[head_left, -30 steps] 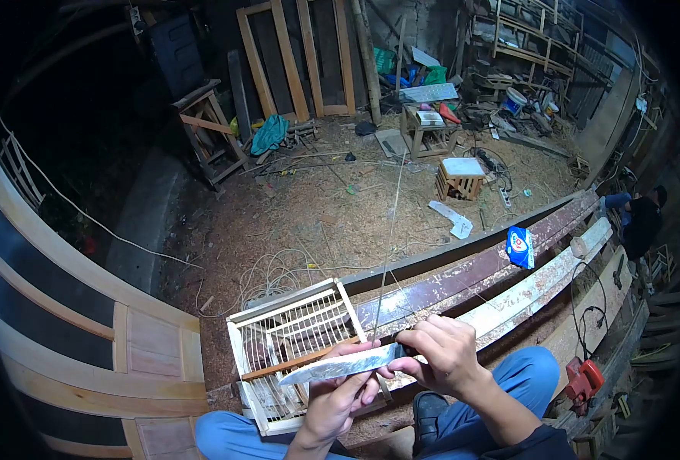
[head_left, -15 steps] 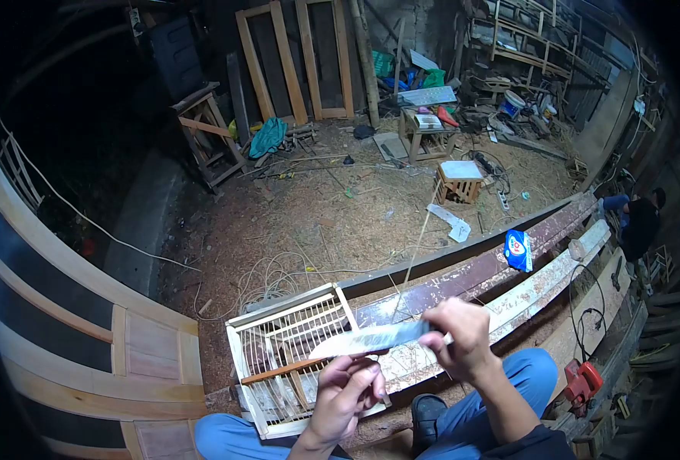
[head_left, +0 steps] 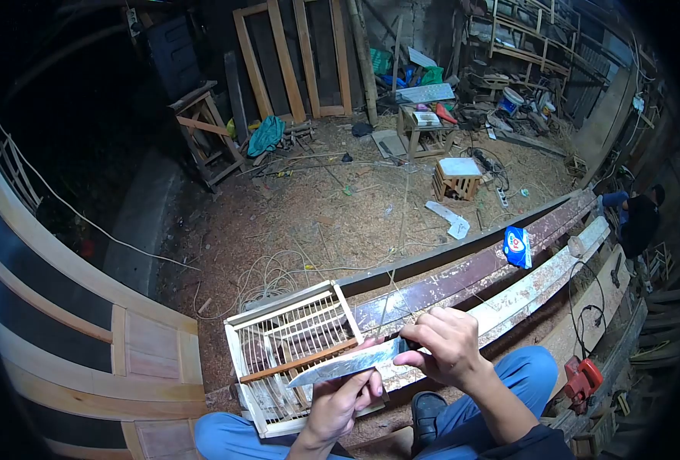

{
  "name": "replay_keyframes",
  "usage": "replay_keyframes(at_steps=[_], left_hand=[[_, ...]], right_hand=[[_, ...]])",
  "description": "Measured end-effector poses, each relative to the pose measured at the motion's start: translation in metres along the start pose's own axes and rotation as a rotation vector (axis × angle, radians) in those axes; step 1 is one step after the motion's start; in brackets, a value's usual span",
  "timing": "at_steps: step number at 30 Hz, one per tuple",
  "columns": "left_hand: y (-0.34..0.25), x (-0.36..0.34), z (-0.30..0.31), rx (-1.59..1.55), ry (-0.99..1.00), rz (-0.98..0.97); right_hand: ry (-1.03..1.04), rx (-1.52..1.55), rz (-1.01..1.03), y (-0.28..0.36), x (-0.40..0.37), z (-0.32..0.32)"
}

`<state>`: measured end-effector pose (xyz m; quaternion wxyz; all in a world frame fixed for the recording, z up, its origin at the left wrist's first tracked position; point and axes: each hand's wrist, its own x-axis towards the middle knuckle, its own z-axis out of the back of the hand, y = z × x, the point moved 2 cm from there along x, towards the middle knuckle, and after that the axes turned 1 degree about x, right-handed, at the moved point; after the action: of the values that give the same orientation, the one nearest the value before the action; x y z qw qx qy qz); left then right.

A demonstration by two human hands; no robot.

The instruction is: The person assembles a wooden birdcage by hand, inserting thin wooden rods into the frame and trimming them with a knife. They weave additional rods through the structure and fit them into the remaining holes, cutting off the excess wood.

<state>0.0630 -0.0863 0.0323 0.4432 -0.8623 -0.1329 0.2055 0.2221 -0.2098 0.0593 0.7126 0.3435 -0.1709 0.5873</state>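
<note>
My right hand point(head_left: 449, 345) is wrapped around the dark handle of a knife point(head_left: 348, 366), whose broad, pale blade points left. Below the blade, the fingers of my left hand point(head_left: 338, 406) are closed on a thin stick point(head_left: 387, 303), which rises away from me past the knife. The blade lies across the stick close to my left fingers; exactly where they touch is hidden. Beside and partly behind my left hand is a wooden slatted cage frame point(head_left: 279, 330) with thin bars and a brown crosspiece.
Long paint-flecked planks point(head_left: 501, 310) run to the right, with a blue packet point(head_left: 517, 248) on them. A red power tool point(head_left: 583, 381) sits at right. Panelled wooden doors point(head_left: 152, 345) stand at left. Another person point(head_left: 640, 218) is at far right. A small crate stool point(head_left: 458, 178) stands ahead.
My right hand and the knife have moved left and down, bringing the blade lower over my left hand. The thin stick's upper end has swung left and stands more upright.
</note>
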Motion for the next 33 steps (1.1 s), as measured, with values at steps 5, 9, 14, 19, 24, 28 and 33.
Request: replay_keyframes(at_steps=[5,9,14,19,24,28,33], left_hand=[[0.000,0.000,-0.002,-0.093,0.011,0.079],[-0.005,-0.003,-0.004,-0.074,0.046,0.095],[-0.007,-0.003,-0.004,-0.098,0.021,0.140],[-0.006,0.000,-0.004,-0.098,0.026,0.118],[-0.006,0.000,-0.004,-0.126,0.062,0.023],[-0.010,-0.008,-0.009,-0.050,0.109,0.044],[-0.013,0.003,-0.001,-0.151,0.070,-0.033]], right_hand=[[0.016,-0.037,0.041,-0.005,0.001,0.005],[0.017,-0.066,0.043,-0.006,0.001,0.007],[-0.043,-0.116,0.069,-0.010,0.002,0.004],[-0.042,-0.124,0.075,-0.012,0.003,0.005],[-0.215,-0.080,-0.107,-0.039,0.004,0.010],[-0.373,-0.177,-0.354,-0.068,0.000,0.035],[-0.303,-0.135,-0.236,-0.042,0.004,0.024]])
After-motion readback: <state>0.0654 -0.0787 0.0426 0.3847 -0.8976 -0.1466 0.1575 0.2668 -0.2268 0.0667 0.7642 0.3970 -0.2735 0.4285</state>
